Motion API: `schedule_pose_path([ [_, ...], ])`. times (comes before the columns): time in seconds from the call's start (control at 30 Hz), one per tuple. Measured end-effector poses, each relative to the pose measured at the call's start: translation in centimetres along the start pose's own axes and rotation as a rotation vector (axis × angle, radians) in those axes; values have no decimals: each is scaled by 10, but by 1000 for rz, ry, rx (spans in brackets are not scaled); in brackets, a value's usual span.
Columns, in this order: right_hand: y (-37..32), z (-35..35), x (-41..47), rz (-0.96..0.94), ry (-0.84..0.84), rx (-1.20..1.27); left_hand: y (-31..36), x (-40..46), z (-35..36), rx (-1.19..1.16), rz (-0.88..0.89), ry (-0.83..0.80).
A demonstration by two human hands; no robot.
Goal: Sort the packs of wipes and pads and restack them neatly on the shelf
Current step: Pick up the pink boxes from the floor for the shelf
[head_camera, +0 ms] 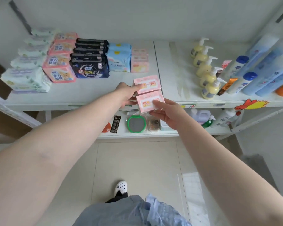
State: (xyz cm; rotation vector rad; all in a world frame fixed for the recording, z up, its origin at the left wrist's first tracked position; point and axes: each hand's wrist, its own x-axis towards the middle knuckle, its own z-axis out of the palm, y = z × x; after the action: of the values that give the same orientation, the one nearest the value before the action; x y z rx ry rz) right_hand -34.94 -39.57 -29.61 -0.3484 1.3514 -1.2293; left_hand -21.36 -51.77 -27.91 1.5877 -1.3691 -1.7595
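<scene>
Two small pink packs hover at the front edge of the white shelf. My left hand grips the farther pink pack. My right hand holds the nearer pink pack from below, thumb on its top. The two packs touch edge to edge. Farther back on the shelf stand rows of sorted packs: pale green wipes at the left, pink pads, dark blue pads, light blue packs and a stack of matching small pink packs.
Yellow pump bottles line the right half of the shelf, with blue bottles and an orange tube beyond. The lower shelf holds a green-rimmed round item and detergent bottles. Tiled floor and my white shoe lie below.
</scene>
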Motion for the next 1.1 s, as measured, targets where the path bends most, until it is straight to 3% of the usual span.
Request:
schedule_pose_path([
  [0.3, -30, 23, 76, 34, 87, 26, 28, 83, -2, -2, -67, 34],
  [0.53, -44, 22, 127, 101, 113, -18, 33, 138, 10, 73, -91, 176],
  [0.67, -40, 17, 145, 160, 187, -278, 30, 150, 10, 176, -64, 216],
  [0.83, -48, 13, 147, 168, 169, -628, 7, 138, -3, 32, -230, 99],
  [0.97, -57, 16, 148, 155, 149, -809, -6, 134, 0, -43, -156, -36],
  [1.1, -62, 14, 158, 77, 197, -1043, -7, 133, 5, -71, -99, 21],
])
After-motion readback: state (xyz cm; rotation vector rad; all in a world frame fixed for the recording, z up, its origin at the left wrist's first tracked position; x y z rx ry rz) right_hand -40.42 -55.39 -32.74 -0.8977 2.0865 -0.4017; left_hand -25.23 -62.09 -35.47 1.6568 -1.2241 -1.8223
